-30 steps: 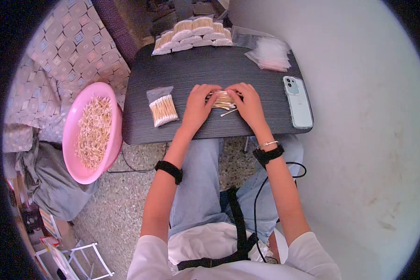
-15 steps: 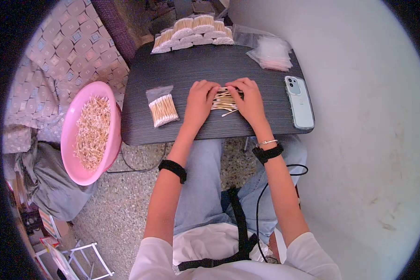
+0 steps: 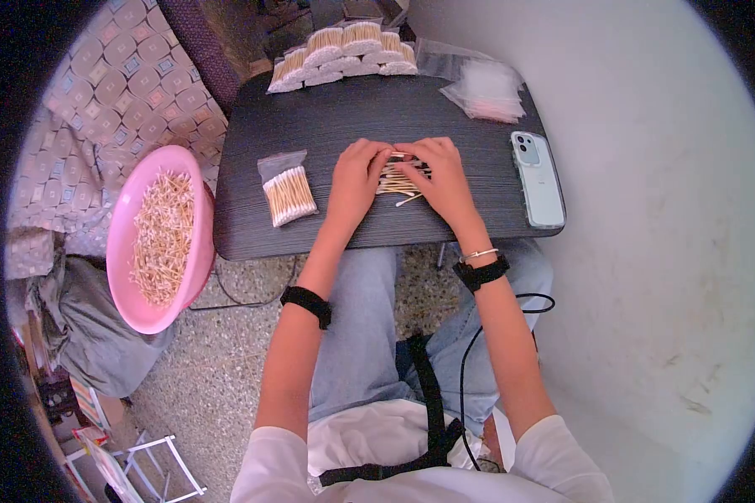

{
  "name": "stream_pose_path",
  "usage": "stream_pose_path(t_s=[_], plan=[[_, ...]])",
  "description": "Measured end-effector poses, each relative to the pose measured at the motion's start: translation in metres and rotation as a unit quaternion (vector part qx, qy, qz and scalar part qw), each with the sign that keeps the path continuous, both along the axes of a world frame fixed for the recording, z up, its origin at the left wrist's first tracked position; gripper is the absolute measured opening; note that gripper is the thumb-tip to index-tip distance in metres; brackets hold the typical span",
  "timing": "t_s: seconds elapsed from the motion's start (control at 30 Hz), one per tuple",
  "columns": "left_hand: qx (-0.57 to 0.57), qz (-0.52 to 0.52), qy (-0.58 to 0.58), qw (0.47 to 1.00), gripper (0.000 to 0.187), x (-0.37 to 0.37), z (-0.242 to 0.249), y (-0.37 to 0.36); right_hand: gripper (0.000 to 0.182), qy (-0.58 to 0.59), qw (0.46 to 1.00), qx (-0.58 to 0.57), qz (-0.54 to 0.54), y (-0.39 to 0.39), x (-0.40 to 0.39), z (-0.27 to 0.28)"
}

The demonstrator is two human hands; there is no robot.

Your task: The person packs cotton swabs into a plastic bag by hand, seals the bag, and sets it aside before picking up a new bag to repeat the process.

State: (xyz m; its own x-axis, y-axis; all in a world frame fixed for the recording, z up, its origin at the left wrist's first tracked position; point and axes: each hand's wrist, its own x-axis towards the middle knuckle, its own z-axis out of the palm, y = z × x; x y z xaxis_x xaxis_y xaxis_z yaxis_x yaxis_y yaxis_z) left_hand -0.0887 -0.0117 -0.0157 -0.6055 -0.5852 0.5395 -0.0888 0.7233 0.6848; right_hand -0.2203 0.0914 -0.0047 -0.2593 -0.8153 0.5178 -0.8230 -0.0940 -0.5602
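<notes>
A small pile of cotton swabs (image 3: 398, 183) lies on the dark table between my hands, most of them roughly crosswise. My left hand (image 3: 359, 174) curls at the pile's left side, its fingertips closed on swabs at the far edge. From the other side my right hand (image 3: 436, 172) closes on the same swabs, its thumb over the pile. A swab shows between the two sets of fingertips; the exact number held is hidden. Left of my left hand lies a clear bag filled with cotton swabs (image 3: 290, 195).
Filled swab bags (image 3: 342, 52) are stacked at the table's (image 3: 252, 126) far edge. Clear empty bags (image 3: 486, 90) lie at the far right, above a phone (image 3: 538, 180). A pink basin (image 3: 122, 251) of loose swabs stands left. A white wall (image 3: 646, 210) borders the right.
My fingertips have drawn closer together at the far edge of the pile, and a swab now shows across them. The view has shifted slightly.
</notes>
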Motion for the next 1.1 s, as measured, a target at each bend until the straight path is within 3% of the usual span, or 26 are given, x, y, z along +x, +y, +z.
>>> stream_pose_path(t_s=[0.2,0.47,0.57,0.67,0.87,1.1], plan=[[0.037,-0.016,0.008,0.999,0.013,0.002,0.006,0.005,0.019,-0.012,0.998,-0.063,-0.008,-0.002,0.001,0.0],[0.076,0.019,0.02,0.997,0.016,0.002,0.01,0.007,0.015,-0.078,0.995,-0.035,-0.042,-0.001,-0.002,-0.006],[0.043,0.013,0.011,0.999,0.017,0.004,0.006,0.003,0.016,-0.07,0.996,-0.035,-0.04,-0.002,-0.002,-0.005],[0.136,-0.001,0.014,0.991,0.017,0.004,0.006,0.003,0.016,-0.058,0.998,-0.023,-0.031,0.0,-0.002,-0.002],[0.202,-0.04,0.05,0.977,0.019,0.005,0.001,0.001,0.017,-0.024,0.999,-0.012,-0.028,-0.001,-0.003,-0.006],[0.077,0.02,0.058,0.995,0.033,0.0,0.005,0.006,0.017,-0.052,0.989,-0.049,-0.131,-0.004,-0.005,-0.014]])
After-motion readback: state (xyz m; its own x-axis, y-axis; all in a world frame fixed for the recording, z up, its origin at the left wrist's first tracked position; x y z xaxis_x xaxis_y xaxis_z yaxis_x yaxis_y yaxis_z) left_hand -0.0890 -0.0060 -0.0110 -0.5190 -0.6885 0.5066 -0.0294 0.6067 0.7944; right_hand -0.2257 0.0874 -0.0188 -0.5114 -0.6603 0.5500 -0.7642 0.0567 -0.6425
